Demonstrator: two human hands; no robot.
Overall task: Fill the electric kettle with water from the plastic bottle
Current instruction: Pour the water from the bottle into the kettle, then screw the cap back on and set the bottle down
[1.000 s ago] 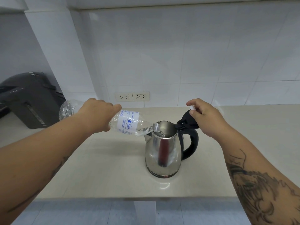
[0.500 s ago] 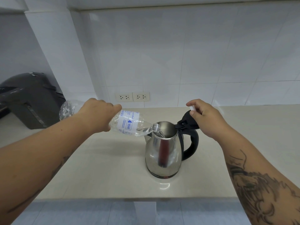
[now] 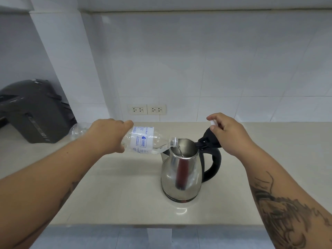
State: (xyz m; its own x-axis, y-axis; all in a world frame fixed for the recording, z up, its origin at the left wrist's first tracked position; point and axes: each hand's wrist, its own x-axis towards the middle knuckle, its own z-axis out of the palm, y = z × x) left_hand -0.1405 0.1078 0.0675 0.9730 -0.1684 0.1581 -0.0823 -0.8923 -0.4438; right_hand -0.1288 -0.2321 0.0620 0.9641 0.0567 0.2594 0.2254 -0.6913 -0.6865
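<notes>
A steel electric kettle (image 3: 181,173) with a black handle stands on the beige counter (image 3: 116,194). Its black lid (image 3: 208,139) is tipped open to the right, and my right hand (image 3: 228,133) holds it back, with a small white bottle cap (image 3: 213,122) pinched in its fingers. My left hand (image 3: 107,135) grips a clear plastic bottle (image 3: 143,141) with a white and blue label, lying almost level. The bottle's mouth rests over the kettle's rim and a thin stream of water runs into the kettle.
A dark grey appliance (image 3: 34,112) sits at the far left of the counter. Two white wall sockets (image 3: 146,109) are set in the tiled wall behind the kettle. The counter's front edge runs just below the kettle.
Hardly anything has moved. Both hands keep their hold and the water keeps running from the bottle into the kettle.
</notes>
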